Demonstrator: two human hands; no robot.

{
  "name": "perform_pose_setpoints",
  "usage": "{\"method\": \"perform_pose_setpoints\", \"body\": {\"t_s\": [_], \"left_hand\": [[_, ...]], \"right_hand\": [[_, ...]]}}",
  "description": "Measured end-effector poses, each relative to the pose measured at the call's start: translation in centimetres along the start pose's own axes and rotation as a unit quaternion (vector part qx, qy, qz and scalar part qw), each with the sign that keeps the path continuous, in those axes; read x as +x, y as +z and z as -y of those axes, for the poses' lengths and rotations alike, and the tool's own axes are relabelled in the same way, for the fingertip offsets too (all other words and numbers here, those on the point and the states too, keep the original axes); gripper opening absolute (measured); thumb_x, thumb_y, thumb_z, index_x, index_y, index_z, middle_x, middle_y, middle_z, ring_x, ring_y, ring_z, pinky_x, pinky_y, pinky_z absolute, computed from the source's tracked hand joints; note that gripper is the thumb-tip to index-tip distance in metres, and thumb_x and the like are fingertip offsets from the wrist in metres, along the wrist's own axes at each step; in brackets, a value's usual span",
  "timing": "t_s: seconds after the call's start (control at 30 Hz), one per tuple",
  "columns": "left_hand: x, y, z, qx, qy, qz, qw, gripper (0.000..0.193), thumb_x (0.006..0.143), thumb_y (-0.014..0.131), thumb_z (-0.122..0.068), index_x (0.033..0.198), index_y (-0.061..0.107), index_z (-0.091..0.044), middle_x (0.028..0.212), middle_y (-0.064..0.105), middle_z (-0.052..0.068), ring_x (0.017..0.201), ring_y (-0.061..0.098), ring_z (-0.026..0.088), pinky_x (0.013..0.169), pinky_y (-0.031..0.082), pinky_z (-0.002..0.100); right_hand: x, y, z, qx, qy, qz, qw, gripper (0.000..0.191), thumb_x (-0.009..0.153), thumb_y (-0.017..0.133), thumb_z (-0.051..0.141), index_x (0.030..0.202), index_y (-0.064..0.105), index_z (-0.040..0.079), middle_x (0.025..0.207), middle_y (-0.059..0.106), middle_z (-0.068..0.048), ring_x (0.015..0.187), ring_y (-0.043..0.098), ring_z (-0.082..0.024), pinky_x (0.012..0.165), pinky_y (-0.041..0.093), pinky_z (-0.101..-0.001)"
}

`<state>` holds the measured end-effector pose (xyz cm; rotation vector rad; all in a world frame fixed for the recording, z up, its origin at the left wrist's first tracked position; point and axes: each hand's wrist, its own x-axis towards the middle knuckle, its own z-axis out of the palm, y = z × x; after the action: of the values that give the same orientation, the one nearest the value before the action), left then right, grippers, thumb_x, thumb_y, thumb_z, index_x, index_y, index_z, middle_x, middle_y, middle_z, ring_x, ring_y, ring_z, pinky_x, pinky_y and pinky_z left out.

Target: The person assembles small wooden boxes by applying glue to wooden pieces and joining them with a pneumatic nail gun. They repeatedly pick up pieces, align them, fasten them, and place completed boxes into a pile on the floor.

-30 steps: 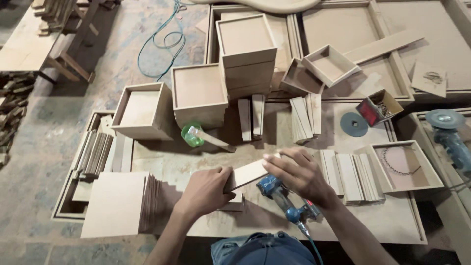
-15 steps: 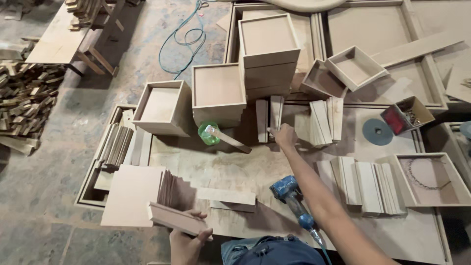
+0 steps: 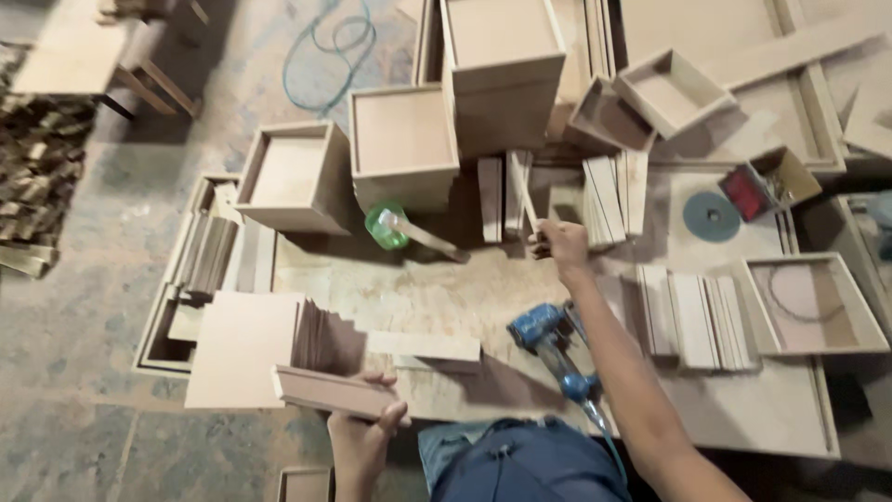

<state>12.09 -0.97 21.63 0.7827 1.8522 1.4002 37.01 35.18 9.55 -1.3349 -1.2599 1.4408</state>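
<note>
Now my left hand (image 3: 364,429) is closed around a flat wooden panel (image 3: 333,391) near the blue nail gun (image 3: 548,346), while my right hand (image 3: 560,244) pinches a thin strip (image 3: 521,191) beyond it, which I should lift straight, without disturbing the neighbouring strips.

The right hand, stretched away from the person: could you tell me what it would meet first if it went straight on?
The right hand, gripping a thin wood strip, would probably meet the upright slats first, then the tall box; depth is unclear.
</note>
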Motion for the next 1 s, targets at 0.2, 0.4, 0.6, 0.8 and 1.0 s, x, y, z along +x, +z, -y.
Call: {"method": "perform_pose_setpoints", "body": {"t_s": [0.2, 0.4, 0.6, 0.8, 1.0], "left_hand": [[0.1, 2.1, -1.0, -0.065, -0.005, 0.009, 0.998, 0.041, 0.073, 0.077, 0.001, 0.112, 0.065, 0.004, 0.099, 0.075, 0.012, 0.067, 0.065, 0.01, 0.056, 0.052, 0.023], [0.8, 2.5, -2.0, -0.013, 0.106, 0.069, 0.992, 0.029, 0.075, 0.08, 0.0, 0.101, 0.067, 0.005, 0.11, 0.073, 0.014, 0.095, 0.069, 0.016, 0.08, 0.056, 0.029], [0.7, 1.2, -2.1, -0.025, 0.115, 0.076, 0.99, 0.04, 0.073, 0.083, -0.004, 0.107, 0.062, 0.003, 0.116, 0.071, 0.013, 0.104, 0.068, 0.017, 0.087, 0.057, 0.031], [-1.2, -0.9, -1.2, -0.05, 0.002, 0.02, 0.999, 0.047, 0.072, 0.079, -0.001, 0.115, 0.061, -0.001, 0.116, 0.074, 0.011, 0.082, 0.066, 0.016, 0.066, 0.052, 0.028], [-3.1, -3.6, 1.9, 0.006, 0.025, 0.019, 0.999, 0.046, 0.071, 0.08, 0.002, 0.113, 0.061, 0.001, 0.112, 0.075, 0.013, 0.093, 0.069, 0.019, 0.081, 0.054, 0.031]], "right_hand": [[-16.3, -6.1, -9.3, 0.251, 0.062, 0.025, 0.966, 0.044, 0.101, 0.046, 0.036, 0.087, 0.067, 0.0, 0.065, 0.066, -0.01, 0.054, 0.063, -0.016, 0.052, 0.052, -0.0296], [-23.8, -6.3, -14.6, 0.138, 0.193, -0.11, 0.965, 0.032, 0.105, 0.055, 0.024, 0.099, 0.066, -0.005, 0.072, 0.063, -0.01, 0.054, 0.054, -0.013, 0.053, 0.054, -0.0339], [-24.9, -6.5, -8.1, -0.002, 0.075, -0.114, 0.991, 0.021, 0.098, 0.059, 0.006, 0.117, 0.068, 0.002, 0.091, 0.069, -0.01, 0.06, 0.065, -0.016, 0.052, 0.055, -0.0325], [-26.9, -7.2, 0.3, -0.242, -0.17, -0.013, 0.955, 0.027, 0.09, 0.058, -0.008, 0.111, 0.07, 0.001, 0.108, 0.068, -0.015, 0.083, 0.074, -0.02, 0.069, 0.061, -0.0283], [-26.9, -2.4, 0.3, -0.378, -0.229, 0.017, 0.897, 0.031, 0.079, 0.072, 0.004, 0.11, 0.071, 0.002, 0.109, 0.067, -0.021, 0.097, 0.068, -0.038, 0.083, 0.055, -0.0415]]}}
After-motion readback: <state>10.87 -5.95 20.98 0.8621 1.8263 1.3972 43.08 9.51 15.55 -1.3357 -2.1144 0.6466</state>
